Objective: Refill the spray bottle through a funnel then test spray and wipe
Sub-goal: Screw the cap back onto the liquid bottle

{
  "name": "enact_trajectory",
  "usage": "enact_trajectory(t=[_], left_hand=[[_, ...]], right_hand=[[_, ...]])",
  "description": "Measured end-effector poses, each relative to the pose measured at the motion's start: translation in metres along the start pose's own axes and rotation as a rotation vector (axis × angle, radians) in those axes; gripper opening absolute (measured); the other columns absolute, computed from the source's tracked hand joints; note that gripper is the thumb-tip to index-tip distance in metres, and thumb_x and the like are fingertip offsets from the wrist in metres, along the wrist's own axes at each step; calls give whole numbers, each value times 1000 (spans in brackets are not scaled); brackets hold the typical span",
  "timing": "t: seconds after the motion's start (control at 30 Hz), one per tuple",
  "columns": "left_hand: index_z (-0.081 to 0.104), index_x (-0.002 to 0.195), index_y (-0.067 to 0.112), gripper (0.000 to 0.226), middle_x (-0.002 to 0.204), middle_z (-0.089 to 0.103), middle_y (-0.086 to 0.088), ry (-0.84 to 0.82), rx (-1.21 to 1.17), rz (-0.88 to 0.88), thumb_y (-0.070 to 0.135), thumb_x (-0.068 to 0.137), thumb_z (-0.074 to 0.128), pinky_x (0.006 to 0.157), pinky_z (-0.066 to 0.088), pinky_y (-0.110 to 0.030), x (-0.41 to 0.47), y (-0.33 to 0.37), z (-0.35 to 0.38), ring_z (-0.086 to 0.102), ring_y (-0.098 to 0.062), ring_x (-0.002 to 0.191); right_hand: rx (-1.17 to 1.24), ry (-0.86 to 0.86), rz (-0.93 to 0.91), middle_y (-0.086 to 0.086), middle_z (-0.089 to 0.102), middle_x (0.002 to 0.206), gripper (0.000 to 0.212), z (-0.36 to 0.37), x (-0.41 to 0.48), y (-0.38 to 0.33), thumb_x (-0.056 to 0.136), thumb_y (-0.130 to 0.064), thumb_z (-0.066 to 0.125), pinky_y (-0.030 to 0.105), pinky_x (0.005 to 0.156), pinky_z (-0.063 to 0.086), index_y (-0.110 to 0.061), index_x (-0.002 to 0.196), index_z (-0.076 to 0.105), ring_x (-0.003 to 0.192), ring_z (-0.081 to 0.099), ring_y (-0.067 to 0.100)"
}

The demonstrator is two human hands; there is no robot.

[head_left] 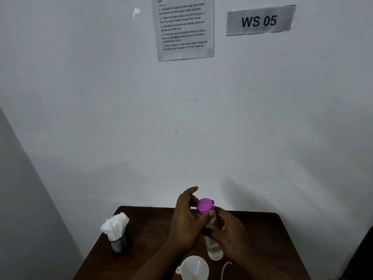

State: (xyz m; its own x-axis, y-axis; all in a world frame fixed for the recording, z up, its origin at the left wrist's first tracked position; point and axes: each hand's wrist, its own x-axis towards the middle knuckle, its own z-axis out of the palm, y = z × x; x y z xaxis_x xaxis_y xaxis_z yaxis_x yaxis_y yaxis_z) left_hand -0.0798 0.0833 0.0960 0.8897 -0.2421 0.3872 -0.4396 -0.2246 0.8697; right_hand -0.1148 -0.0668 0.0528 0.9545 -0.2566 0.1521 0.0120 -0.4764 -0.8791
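1. Position: the spray bottle (pixel 215 251) is held upright above the middle of the bench (pixel 262 229). Its base is just beyond the funnel (pixel 194 266).
2. Right hand (pixel 228 233): the fingers are wrapped around the clear body of the bottle and steady it.
3. Left hand (pixel 187 219): it is curled around the magenta cap (pixel 205 206). The thumb is at the lower edge of the cap and the fingers arc behind it, a grip suited to twisting.
4. Progress: the cap is seated on the neck. The funnel lies loose at the near edge of the bench and is not in the bottle. The direction of the twist, opening or closing, cannot be told.
5. Fill level: the lower body looks pale and mostly clear. The liquid level cannot be read. No large supply bottle is in view.
6. Remaining work, as judged: the test spray and the wipe are still to come. The tissues (pixel 116 225) stand bunched in the mesh holder (pixel 119 244) at the left of the bench, and no wet marks show on the dark surface.
7. Appearance: the bottle is a slim transparent cylinder with an opaque, round-topped cap. A small nozzle stub points right.
8. Other items: a thin white strand (pixel 226 267) lies to the right of the funnel, and its function is unclear. An instruction sheet (pixel 184 27) is taped to the far wall.
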Motion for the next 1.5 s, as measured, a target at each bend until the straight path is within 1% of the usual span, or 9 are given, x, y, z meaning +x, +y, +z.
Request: enact_trajectory(t=[0.07,0.2,0.33,0.4,0.57,0.8,1.0,1.17,1.5], left_hand=[[48,136,41,65,120,62,10,-44,-66,-22,33,79,79,84,56,-26,1,1,1,64,-10,110],[45,138,43,74,133,48,27,-24,10,8,48,71,76,90,50,-18,-1,6,0,50,4,122],[51,132,41,65,112,61,12,-22,-40,-19,39,73,78,86,55,-25,0,8,-2,62,-8,109],[51,135,39,66,118,64,10,-55,-92,-32,36,72,73,89,57,-33,-1,8,-4,62,-11,115],[49,133,42,78,127,54,23,-22,-35,-49,59,66,83,92,55,-25,-8,15,-1,58,2,115],[52,129,35,56,123,65,10,-15,-110,-108,22,78,71,87,58,-31,-11,17,-3,68,-11,110],[57,123,26,56,117,69,12,49,-112,-134,22,77,88,83,58,-24,-13,17,4,68,-4,105],[65,116,5,32,110,75,-5,36,-220,-115,2,86,76,82,56,-23,-11,15,2,71,-19,106],[63,128,4,29,123,72,-7,32,-242,-68,2,100,55,95,52,-25,-14,8,16,66,-20,119]], right_hand=[[13,-16,5,-19,74,99,57,-3,-1,-2,61,-63,83,26,82,56,-41,111,68,91,67,-5],[11,17,-9,-15,74,98,63,0,1,-2,56,-70,80,29,83,55,-38,109,70,90,68,1],[17,-47,-42,-23,73,101,54,-2,1,-4,64,-58,85,23,83,54,-44,112,67,95,66,-6],[13,-47,-38,-25,72,103,55,-2,1,-5,63,-57,86,24,84,54,-47,113,66,96,66,-7],[47,-57,-5,-22,72,91,38,-3,1,-11,67,-48,87,19,77,53,-49,98,64,88,67,-4],[71,-72,-35,-24,73,102,56,-4,2,-2,63,-57,86,29,88,56,-45,114,66,96,67,-4],[94,-104,-50,-25,73,103,58,-8,0,-2,62,-60,84,25,85,56,-48,116,65,96,67,-5],[111,-126,-46,-27,73,99,49,-14,4,0,65,-44,88,23,83,55,-47,110,67,92,67,-6],[108,-173,-66,-21,72,108,68,-17,16,21,59,-61,85,36,92,56,-45,121,63,102,66,1]])
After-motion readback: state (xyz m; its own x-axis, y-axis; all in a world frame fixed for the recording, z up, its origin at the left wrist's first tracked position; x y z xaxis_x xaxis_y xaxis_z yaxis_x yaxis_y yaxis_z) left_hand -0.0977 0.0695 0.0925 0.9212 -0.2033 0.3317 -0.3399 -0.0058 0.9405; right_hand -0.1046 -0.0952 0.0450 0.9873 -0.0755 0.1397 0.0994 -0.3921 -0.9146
